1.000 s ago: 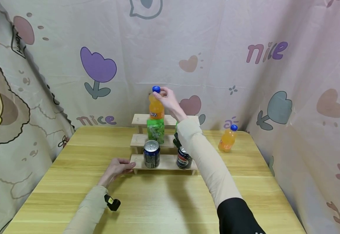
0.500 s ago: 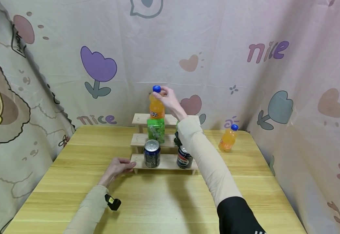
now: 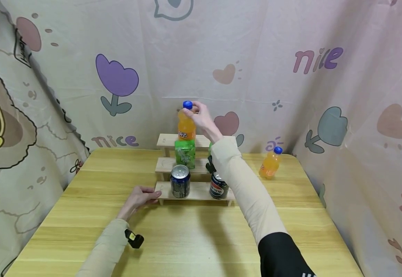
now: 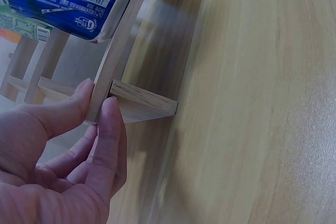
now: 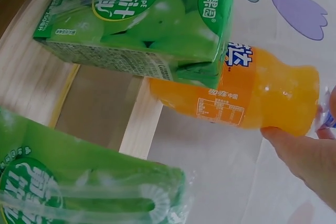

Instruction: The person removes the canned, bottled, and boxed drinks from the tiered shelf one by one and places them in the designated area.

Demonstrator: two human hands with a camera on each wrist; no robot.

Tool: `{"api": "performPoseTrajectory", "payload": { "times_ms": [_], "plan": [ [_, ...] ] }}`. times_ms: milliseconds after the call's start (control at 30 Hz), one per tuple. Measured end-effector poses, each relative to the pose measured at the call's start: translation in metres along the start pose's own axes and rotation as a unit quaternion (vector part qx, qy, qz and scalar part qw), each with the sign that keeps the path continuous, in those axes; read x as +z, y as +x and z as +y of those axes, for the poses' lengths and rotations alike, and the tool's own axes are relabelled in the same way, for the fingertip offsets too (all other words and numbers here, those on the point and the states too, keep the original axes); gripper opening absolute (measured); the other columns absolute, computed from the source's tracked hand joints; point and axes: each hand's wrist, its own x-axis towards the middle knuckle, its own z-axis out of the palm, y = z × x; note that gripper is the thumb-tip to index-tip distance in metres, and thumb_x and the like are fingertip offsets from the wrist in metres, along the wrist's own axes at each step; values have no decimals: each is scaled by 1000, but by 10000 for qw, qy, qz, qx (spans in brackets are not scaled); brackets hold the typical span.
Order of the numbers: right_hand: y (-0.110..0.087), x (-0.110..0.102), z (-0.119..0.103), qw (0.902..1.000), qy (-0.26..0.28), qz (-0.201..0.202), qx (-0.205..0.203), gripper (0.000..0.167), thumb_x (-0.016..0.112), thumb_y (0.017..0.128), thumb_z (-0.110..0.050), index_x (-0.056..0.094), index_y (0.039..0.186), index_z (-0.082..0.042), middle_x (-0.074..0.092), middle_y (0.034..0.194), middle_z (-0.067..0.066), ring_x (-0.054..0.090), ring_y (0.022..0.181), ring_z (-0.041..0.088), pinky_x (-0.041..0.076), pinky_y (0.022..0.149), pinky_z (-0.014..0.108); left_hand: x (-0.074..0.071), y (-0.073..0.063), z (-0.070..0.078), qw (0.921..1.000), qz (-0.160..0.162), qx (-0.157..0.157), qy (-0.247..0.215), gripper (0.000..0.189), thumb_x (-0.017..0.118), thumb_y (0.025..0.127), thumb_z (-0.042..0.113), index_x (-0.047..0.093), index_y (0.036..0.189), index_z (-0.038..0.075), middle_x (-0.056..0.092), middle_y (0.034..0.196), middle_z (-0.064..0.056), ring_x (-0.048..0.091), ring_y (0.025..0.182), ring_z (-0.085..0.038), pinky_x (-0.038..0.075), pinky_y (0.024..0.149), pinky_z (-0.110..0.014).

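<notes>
At the top step of a small three-tier wooden shelf (image 3: 204, 191), my right hand (image 3: 202, 117) holds an orange soda bottle (image 3: 186, 129) by its neck, just under the blue cap. The bottle stands upright at the left part of that step, its base hidden behind a green juice carton (image 3: 185, 154). In the right wrist view, fingers and thumb close round the bottle neck (image 5: 321, 111). My left hand (image 3: 142, 198) pinches the left end of the lowest board (image 4: 113, 59), thumb above and fingers below, beside a dark blue soda can (image 3: 180, 181).
Another can (image 3: 218, 186) stands at the right of the lowest step. A second green carton (image 5: 89, 182) sits on the middle step, mostly behind the right arm in the head view. A second orange bottle (image 3: 271, 163) stands on the table (image 3: 187, 242) at the right.
The bottle's top has shifted very slightly right along with my right hand. My left hand keeps its pinch on the board, and the other drinks stay where they were.
</notes>
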Motion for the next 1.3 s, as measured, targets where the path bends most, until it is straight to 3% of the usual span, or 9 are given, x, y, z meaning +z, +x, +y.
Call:
{"api": "performPoseTrajectory", "payload": {
  "times_ms": [267,400,533,667,800,967,1167,1300],
  "plan": [
    [-4,-7,3,9988,402,274,-61,34,61,105,-17,59,134,0,58,103,4,54,108,23,49,108,40,1,1,-2,10000,8,26,-74,46,67,97,-4,47,130,-30,71,85,-2,71,74,-6,65,72,-18],
    [-7,-13,3,9974,598,388,-124,36,60,105,-16,57,138,-1,57,104,4,55,111,23,47,115,42,1,1,-1,10000,44,10,-57,46,67,97,-4,47,129,-29,71,85,-3,71,75,-6,65,72,-18],
    [-12,-20,1,9958,758,458,-239,37,59,105,-16,55,139,-1,58,105,4,55,112,24,48,114,40,1,1,-1,10000,44,-4,-75,47,67,97,-4,46,130,-29,71,86,-3,70,74,-6,65,71,-18],
    [-15,-28,0,9932,945,573,-379,36,60,105,-14,55,137,3,59,102,2,56,110,22,50,111,39,1,1,-1,10000,30,-11,-79,47,67,96,-4,46,130,-29,71,84,-2,71,73,-6,65,72,-18],
    [-18,-39,0,9901,1146,670,-455,35,60,105,-12,55,135,5,59,98,-1,56,102,16,53,99,35,-1,2,-2,10000,8,16,-85,46,68,96,-4,47,129,-29,72,84,-2,71,74,-6,66,72,-19],
    [-23,-56,2,9862,1376,748,-536,33,61,104,-8,55,132,7,59,94,-2,55,98,14,50,98,29,-2,2,-2,10000,-3,9,-75,47,69,96,-3,48,129,-28,72,86,-2,71,75,-7,66,73,-19],
    [-30,-80,4,9814,1679,834,-400,16,60,103,-6,60,119,-3,58,92,-3,56,97,14,48,98,28,-2,2,-2,10000,-37,27,-75,46,69,96,-2,49,129,-28,73,87,-3,72,76,-8,66,73,-20],
    [-35,-95,5,9781,1886,848,-238,9,59,104,-7,61,111,-12,58,96,-2,56,100,14,46,106,31,-3,2,-2,10000,-37,22,-62,45,68,97,-2,49,128,-28,72,88,-3,71,77,-8,66,73,-20]
  ]
}}
